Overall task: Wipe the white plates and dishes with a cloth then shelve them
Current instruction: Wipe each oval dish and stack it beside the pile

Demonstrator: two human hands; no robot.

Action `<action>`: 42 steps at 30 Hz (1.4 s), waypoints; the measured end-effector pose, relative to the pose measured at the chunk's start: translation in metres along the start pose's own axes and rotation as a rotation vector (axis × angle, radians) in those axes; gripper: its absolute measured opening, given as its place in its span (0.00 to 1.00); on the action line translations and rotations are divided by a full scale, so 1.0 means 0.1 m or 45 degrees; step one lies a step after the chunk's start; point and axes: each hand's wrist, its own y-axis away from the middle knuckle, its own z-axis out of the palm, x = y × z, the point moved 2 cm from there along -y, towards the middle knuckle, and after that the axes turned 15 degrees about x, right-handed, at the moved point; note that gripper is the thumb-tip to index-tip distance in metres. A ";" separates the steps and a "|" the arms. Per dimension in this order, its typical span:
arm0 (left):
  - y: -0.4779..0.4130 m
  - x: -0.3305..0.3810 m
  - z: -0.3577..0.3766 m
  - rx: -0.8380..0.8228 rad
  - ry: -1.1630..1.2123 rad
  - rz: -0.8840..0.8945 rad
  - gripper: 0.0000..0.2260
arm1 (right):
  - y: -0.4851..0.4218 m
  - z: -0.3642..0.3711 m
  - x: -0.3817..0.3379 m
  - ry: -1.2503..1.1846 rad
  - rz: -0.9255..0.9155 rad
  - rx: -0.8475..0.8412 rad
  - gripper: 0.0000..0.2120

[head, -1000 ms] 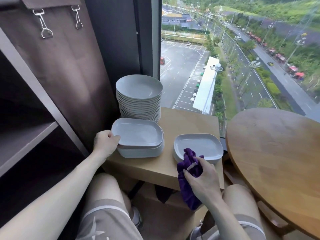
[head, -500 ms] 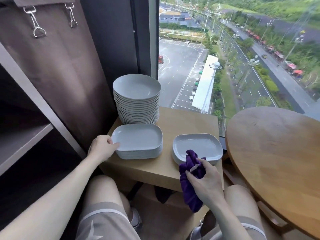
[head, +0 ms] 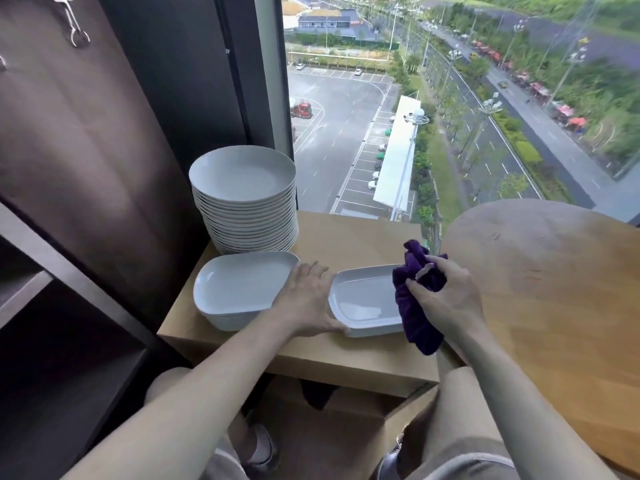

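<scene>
On the wooden bench (head: 346, 244), the white oblong dish (head: 367, 299) sits by the near edge, its long axis running left to right, directly between my hands. My left hand (head: 308, 303), fingers loosely straight, touches its left rim. My right hand (head: 446, 299) hovers over its right end, gripping a bunched purple cloth (head: 415, 317).

Your surface (head: 363, 244) is a small light-wood top set against the window. At its back left corner stands a tall stack of round plates (head: 246, 209). Just in front of that sits a short stack of rectangular dishes (head: 239, 289). To their right, near the front edge, lies 1 separate dish (head: 363, 299).
</scene>
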 end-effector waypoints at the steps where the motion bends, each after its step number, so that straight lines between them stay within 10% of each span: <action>1: -0.07 0.00 0.04 -0.065 -0.077 0.015 0.54 | -0.10 0.00 0.02 0.023 -0.020 0.010 0.16; 24: -0.26 -0.09 0.26 -0.090 0.024 -0.075 0.49 | -0.23 1.06 -0.09 0.455 -0.070 -0.251 0.13; 42: -0.27 -0.10 0.32 -0.107 -0.001 -0.072 0.39 | 0.04 0.82 -0.34 0.389 -0.486 -0.927 0.07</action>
